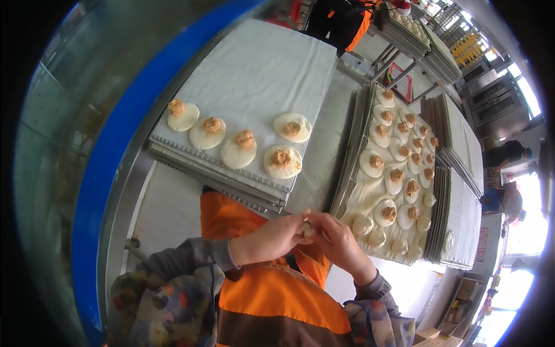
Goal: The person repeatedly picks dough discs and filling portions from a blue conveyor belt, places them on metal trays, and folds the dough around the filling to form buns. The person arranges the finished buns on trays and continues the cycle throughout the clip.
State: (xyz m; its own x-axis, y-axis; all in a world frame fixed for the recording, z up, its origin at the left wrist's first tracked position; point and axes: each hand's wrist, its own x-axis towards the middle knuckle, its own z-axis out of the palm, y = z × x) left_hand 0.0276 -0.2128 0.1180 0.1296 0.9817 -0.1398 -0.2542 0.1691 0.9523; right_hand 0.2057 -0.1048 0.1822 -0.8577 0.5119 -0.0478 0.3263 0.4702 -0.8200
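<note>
My left hand point(272, 238) and my right hand point(342, 247) meet in front of my orange and brown apron. Their fingers close round a small filled bun point(307, 229) of pale dough, mostly hidden by the fingers. Just ahead on the left, a cloth-covered tray point(260, 63) bears several flat dough rounds, each topped with a lump of brownish filling; the nearest dough round point(282, 161) lies by its right front corner. To the right, another tray point(370, 194) carries many more topped rounds. Several pleated, closed buns point(377, 238) sit along its near edge.
Stacks of cloth-covered trays point(459, 214) stand beyond the right tray. A metal table top point(324, 156) runs between the two tray stacks. A blue rail point(115, 121) curves along the left. Other people work far off at the right; one in dark and orange clothes point(341, 23) is at the top.
</note>
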